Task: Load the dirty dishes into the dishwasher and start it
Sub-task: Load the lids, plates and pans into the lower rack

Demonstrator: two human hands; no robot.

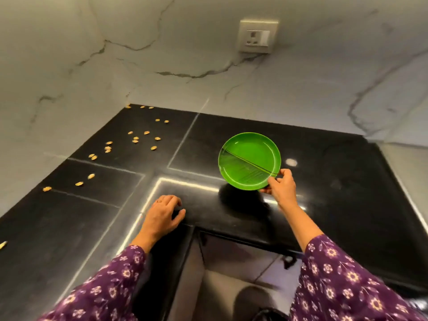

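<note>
Near rim of green plate (249, 161) hidden under right hand (281, 189) fingers (285, 173), pale scrap (2, 244) cut by left edge

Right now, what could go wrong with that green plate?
1. The right hand pinches the green plate by its near rim only; it could slip and drop onto the black counter.
2. The yellowish bits scattered on the counter's left part could be swept off by the left sleeve.

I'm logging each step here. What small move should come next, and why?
Probably draw the green plate back away from the black counter: the right hand pinches its near rim, the left hand rests on the counter edge, and no dishwasher is in view.
</note>
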